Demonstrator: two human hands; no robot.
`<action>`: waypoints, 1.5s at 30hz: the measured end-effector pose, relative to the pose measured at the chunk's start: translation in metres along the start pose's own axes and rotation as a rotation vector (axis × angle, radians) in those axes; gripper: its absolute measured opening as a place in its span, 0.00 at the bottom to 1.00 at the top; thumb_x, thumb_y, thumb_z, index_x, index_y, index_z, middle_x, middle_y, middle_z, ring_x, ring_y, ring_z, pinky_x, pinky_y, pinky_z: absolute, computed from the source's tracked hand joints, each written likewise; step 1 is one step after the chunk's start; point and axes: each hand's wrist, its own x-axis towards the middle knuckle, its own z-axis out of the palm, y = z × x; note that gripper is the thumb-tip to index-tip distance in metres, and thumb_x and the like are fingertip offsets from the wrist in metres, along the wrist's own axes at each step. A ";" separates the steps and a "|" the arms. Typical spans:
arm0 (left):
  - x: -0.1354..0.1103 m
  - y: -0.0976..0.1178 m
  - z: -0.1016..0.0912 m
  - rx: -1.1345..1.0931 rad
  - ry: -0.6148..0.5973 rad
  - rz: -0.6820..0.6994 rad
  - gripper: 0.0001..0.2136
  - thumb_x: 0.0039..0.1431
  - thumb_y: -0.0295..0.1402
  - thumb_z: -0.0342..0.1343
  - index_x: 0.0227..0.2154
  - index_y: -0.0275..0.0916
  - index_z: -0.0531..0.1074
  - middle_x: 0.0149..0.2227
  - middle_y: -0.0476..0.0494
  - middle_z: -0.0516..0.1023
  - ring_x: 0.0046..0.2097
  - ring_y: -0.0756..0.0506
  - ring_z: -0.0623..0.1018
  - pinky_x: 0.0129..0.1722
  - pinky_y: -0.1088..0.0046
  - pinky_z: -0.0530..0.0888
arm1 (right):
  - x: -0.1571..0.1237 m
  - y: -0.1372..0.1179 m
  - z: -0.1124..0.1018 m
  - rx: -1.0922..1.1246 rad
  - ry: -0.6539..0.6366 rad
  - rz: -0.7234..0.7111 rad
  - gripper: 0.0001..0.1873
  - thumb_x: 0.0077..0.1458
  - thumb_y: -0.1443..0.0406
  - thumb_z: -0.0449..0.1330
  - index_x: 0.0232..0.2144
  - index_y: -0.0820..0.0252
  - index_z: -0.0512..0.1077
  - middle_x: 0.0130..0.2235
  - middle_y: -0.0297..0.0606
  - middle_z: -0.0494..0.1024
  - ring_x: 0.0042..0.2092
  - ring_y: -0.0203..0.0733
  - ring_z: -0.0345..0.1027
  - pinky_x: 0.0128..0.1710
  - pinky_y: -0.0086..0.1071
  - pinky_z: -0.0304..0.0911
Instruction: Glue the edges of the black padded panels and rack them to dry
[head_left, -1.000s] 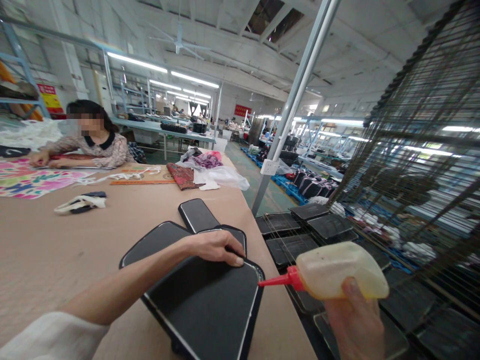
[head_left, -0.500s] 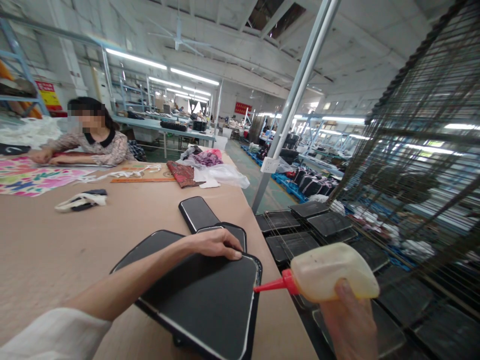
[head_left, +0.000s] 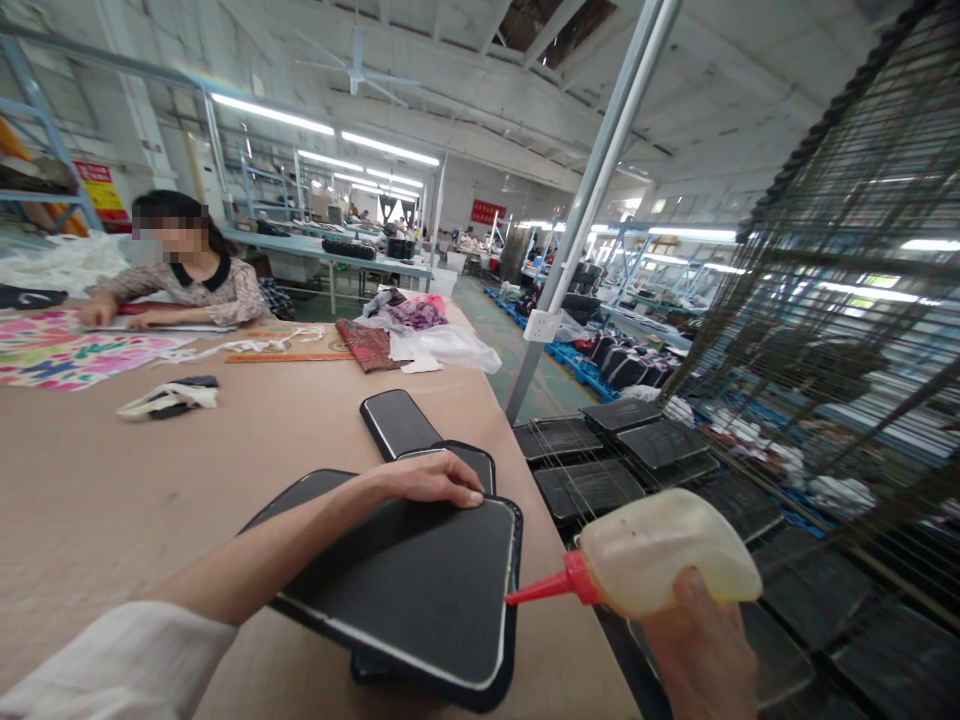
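Observation:
A black rounded panel [head_left: 420, 590] with a pale line along its border is tilted above the table, over other black panels. My left hand [head_left: 442, 478] grips its far edge, the thumb on the top face and the fingers curled over the rim. In my right hand [head_left: 701, 640] is a squeeze bottle [head_left: 667, 550] of yellowish liquid with a red nozzle, held on its side. The nozzle tip meets the panel's right border, on the pale line. Behind my left hand a smaller black panel [head_left: 401, 425] lies on the table.
Brown-topped table [head_left: 97, 520]; its right edge runs beside the panel. Black panels lie on a wire rack [head_left: 585, 490] at right, below a raised wire grid [head_left: 840, 250]. A metal post [head_left: 577, 220] stands at the table's edge. A co-worker [head_left: 187, 270] sits across, near patterned fabric [head_left: 67, 345].
The nozzle tip has moved slightly down along the panel's right border, toward me. The panel's near edge has risen a little in view. My left hand keeps its grip.

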 end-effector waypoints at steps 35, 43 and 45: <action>0.004 -0.027 -0.007 -0.461 0.291 -0.125 0.17 0.42 0.44 0.60 0.26 0.33 0.71 0.25 0.49 0.72 0.26 0.52 0.68 0.27 0.78 0.63 | -0.014 -0.006 0.014 -0.008 0.167 -0.216 0.23 0.38 0.64 0.65 0.41 0.54 0.69 0.51 0.35 0.66 0.53 0.47 0.57 0.49 0.40 0.60; 0.008 -0.038 -0.004 -0.571 0.319 -0.151 0.17 0.42 0.46 0.60 0.26 0.34 0.71 0.25 0.47 0.75 0.25 0.50 0.71 0.25 0.76 0.66 | -0.013 0.000 0.019 -0.055 0.320 -0.384 0.17 0.36 0.63 0.67 0.33 0.60 0.71 0.43 0.41 0.71 0.50 0.55 0.60 0.50 0.53 0.56; 0.008 -0.042 -0.003 -0.594 0.328 -0.149 0.17 0.42 0.46 0.60 0.26 0.34 0.71 0.24 0.47 0.74 0.24 0.51 0.71 0.24 0.77 0.65 | -0.013 0.002 0.018 -0.049 0.300 -0.382 0.18 0.36 0.64 0.67 0.33 0.60 0.71 0.44 0.43 0.71 0.49 0.56 0.61 0.47 0.53 0.60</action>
